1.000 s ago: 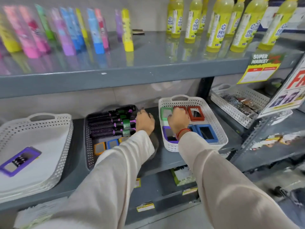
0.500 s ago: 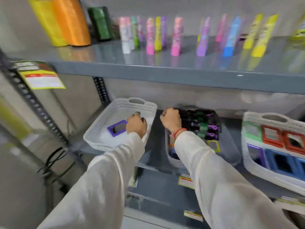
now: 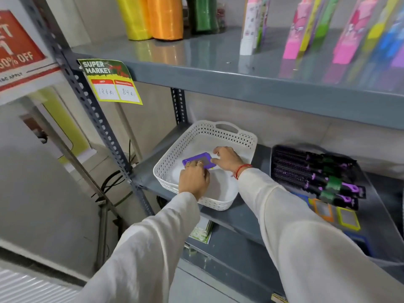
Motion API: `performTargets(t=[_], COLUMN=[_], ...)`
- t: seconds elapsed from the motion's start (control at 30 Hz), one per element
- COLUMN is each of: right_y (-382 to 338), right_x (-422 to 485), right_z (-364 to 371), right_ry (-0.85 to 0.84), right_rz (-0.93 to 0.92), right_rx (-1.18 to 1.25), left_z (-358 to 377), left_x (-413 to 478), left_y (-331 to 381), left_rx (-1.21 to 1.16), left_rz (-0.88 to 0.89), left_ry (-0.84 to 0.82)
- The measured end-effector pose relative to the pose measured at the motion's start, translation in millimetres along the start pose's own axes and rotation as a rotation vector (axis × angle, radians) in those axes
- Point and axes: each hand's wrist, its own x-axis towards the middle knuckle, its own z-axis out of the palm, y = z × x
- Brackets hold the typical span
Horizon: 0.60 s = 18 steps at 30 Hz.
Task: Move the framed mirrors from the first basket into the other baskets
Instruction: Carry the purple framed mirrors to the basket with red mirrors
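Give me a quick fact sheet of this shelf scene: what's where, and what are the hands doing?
Setting: grey metal shelf in a shop
White basket: holds one purple framed mirror
Left hand: resting on the mirror's near edge
Right hand: touching the mirror's right end
Dark basket: hairbrushes, plus orange and yellow framed mirrors
Upper shelf: ribbon rolls, colourful packs
Sign: price tag

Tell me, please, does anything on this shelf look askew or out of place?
Only slightly: the purple framed mirror lies at an angle in the white basket, under both hands, and that basket sits skewed to the shelf edge.
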Motion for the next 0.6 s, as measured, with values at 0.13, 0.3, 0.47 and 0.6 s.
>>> performTargets(t=[0.13, 0.3, 0.47, 0.6], right_y=[-7.2, -8.6, -5.3, -4.3], right_x=[19.6, 34.8, 37.0, 33.1], right_z=[8.0, 25.0, 26.3, 19.4], right_ry=[-0.148, -0.286, -0.290, -0.232], right_rz=[-0.120, -0.219, -0.194, -0.127], right_rx=[-0.123, -0.238, -0.250, -0.360], left_z=[6.0, 6.9, 4.9, 1.2], left_x=[0.5, -0.3, -1.9, -3.1], left_y=[-4.4, -4.2, -3.6, -1.1], left_rx=[-0.042, -0.082, -0.095, -0.102], left_rz=[-0.021, -0.023, -0.007, -0.024], left_ry=[0.002, 0.010, 0.021, 0.006])
